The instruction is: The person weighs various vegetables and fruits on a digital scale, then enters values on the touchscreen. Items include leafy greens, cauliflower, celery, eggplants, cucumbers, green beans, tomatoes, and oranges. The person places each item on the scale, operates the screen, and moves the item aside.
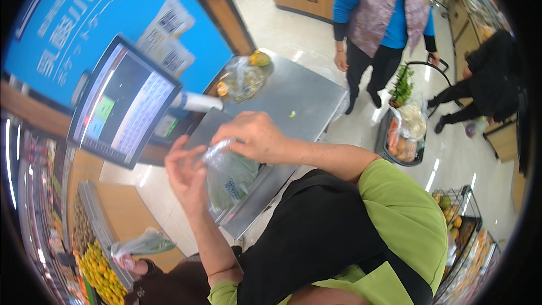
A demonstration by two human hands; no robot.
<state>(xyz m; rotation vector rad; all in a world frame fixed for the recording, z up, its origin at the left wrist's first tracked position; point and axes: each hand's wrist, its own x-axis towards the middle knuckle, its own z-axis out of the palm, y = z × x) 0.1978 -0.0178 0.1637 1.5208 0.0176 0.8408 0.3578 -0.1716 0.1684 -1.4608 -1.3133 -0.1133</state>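
Observation:
My right hand (254, 133) grips the gathered neck of a clear plastic bag (235, 180) with green produce inside. The bag hangs at the near end of a metal counter, in front of a scale-like platform, and bears some print. Just left of the bag's neck, my left hand (184, 173) has its fingers spread, the tips close to the plastic. Whether they touch it I cannot tell. A tilted touchscreen (125, 99) stands beyond my left hand, and a white roll (199, 101) sits between it and the counter.
The metal counter (296, 80) carries another bag of produce (243, 78), a yellow fruit (259, 58) and a green scrap (291, 114). A person (381, 12) stands opposite beside a loaded shopping basket (383, 144). At lower left, another person's hand (124, 261) holds a bag (142, 243).

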